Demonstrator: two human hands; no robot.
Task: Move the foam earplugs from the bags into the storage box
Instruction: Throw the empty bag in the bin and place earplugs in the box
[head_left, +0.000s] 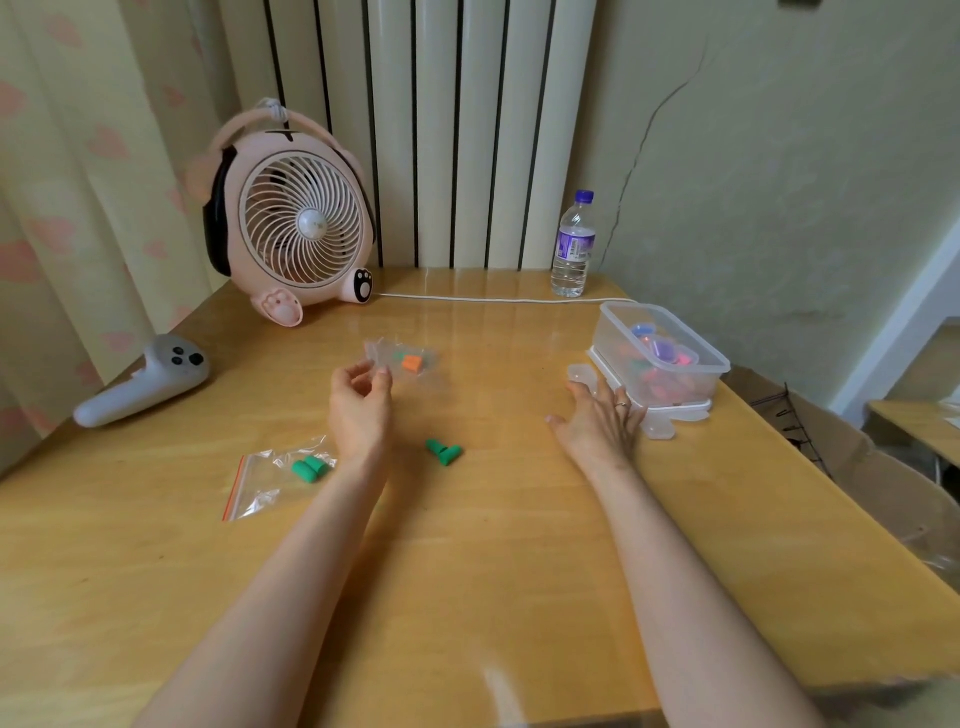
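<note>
A clear storage box stands on its lid at the right and holds several colourful earplugs. A small clear bag with an orange earplug lies mid-table. My left hand pinches its near-left corner with curled fingers. Two loose green earplugs lie between my hands. A zip bag with green earplugs rests to the left of my left wrist. My right hand lies flat with spread fingers beside the box's lid, holding nothing.
A pink desk fan stands at the back left, its white cable running right along the table. A water bottle is at the back right. A white controller lies at the left edge. A cardboard box sits beyond the right edge.
</note>
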